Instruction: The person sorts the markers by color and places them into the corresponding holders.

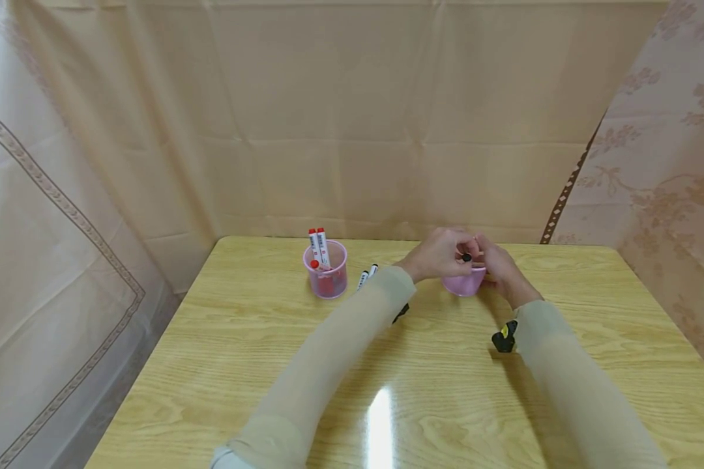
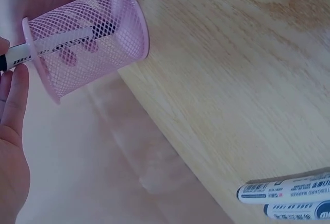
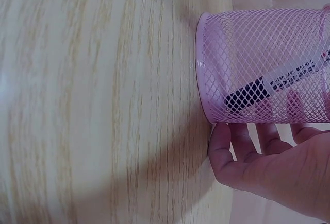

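My left hand (image 1: pixel 440 254) pinches a black-and-white whiteboard marker (image 2: pixel 20 54) by its end, over the mouth of a pink mesh pen cup (image 1: pixel 463 284). Most of the marker's length lies inside this cup, slanted, its black cap near the bottom, as seen through the mesh in the right wrist view. Around the cup's far side my right hand (image 1: pixel 502 268) curls its fingers (image 3: pixel 242 141), holding it upright on the table. In the head view the left hand hides part of the cup's rim.
Left of the hands stands a second pink cup (image 1: pixel 328 284) with several red-capped markers (image 1: pixel 322 247). Between the cups, two white markers (image 2: pixel 283 189) lie on the wooden table (image 1: pixel 240 339), partly hidden by the left forearm in the head view. A curtain (image 1: pixel 328 130) hangs behind the table's back edge.
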Tool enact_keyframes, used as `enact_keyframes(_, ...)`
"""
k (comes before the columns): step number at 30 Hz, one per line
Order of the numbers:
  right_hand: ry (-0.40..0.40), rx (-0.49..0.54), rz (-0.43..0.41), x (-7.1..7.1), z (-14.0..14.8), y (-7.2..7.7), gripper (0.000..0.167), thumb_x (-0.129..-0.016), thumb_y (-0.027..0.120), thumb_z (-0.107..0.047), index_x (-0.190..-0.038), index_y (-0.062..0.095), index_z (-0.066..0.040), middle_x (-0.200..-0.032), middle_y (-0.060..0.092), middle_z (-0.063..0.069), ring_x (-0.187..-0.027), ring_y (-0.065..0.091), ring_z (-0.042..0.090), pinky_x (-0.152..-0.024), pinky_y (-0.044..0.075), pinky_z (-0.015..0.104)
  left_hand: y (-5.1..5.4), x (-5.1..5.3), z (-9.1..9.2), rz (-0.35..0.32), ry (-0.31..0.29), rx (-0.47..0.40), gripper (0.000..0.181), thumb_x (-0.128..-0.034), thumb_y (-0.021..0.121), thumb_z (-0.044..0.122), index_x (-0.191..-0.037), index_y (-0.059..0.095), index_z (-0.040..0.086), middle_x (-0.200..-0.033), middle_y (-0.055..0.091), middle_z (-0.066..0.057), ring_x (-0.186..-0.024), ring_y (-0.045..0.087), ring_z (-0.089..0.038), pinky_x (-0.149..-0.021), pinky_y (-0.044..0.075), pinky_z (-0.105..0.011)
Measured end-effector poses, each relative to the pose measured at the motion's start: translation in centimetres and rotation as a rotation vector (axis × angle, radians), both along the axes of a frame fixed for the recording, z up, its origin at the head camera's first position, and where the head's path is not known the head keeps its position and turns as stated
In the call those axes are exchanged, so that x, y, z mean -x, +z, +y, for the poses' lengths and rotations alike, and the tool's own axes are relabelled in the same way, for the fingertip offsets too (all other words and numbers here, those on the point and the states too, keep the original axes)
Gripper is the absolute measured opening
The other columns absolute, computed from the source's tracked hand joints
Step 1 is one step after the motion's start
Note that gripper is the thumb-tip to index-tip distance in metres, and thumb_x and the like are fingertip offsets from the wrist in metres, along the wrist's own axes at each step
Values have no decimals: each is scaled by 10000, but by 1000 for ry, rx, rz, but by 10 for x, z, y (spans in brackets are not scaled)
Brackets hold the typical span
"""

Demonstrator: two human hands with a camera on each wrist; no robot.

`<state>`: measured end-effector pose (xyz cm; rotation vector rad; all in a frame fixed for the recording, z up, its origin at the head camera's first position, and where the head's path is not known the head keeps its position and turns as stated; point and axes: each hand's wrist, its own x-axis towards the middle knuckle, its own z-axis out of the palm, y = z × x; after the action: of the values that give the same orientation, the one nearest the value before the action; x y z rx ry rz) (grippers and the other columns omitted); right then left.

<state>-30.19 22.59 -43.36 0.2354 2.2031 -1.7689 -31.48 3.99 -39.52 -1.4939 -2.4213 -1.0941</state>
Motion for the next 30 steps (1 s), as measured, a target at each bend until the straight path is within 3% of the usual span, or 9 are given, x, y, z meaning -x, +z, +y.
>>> enact_keyframes(8, -8, 9, -3, 1, 0, -2, 836, -1040, 207, -643, -1607, 150, -31, -1605, 235, 287, -1447, 267, 425, -1143, 300, 604, 14, -4, -4, -3, -21, 2, 117, -825, 747, 17, -931, 699, 27, -966, 707, -96, -913, 672, -147, -795, 520, -136)
enact_keyframes(15, -16, 6, -2, -1, -1, -1, 900, -1013, 217, -695, -1592, 183, -7, -1601, 255, 277, -1438, 286, 414, -1136, 320, 576, 28, -5, -9, 13, 20, 100, 143, -832, 733, 76, -972, 703, 70, -936, 712, -20, -870, 642, -133, -745, 480, -128)
enact_keyframes(18, -19, 3, 1, 0, 0, 0, 863, -1028, 209, -668, -1570, 226, 3, -1590, 273, 279, -1424, 312, 401, -1123, 337, 562, 37, -5, -13, 9, 80, 214, 236, -839, 760, 176, -1058, 719, 97, -955, 701, 6, -864, 611, -103, -722, 467, -163)
enact_keyframes(21, -15, -6, 13, 0, 1, 0, 838, -1041, 190, -644, -1544, 258, 23, -1577, 286, 284, -1396, 343, 378, -1080, 381, 533, 45, -4, -18, -1, 195, 329, 302, -842, 770, 294, -1102, 717, 150, -986, 686, 27, -869, 595, -83, -706, 467, -200)
enact_keyframes(24, -15, 0, 21, 1, 1, -1, 830, -1046, 191, -634, -1528, 269, 38, -1571, 292, 284, -1373, 357, 365, -1046, 403, 513, 51, -4, -25, -4, 292, 382, 344, -842, 784, 375, -1101, 711, 161, -1002, 682, 20, -884, 600, -96, -722, 477, -230)
enact_keyframes(30, 1, -7, 19, 1, 1, -2, 827, -1053, 183, -619, -1536, 264, 47, -1574, 283, 303, -1400, 346, 417, -1081, 383, 547, 54, -6, -45, -70, 401, 476, 327, -878, 753, 307, -1147, 668, 141, -1029, 653, 31, -908, 590, -119, -773, 489, -270)
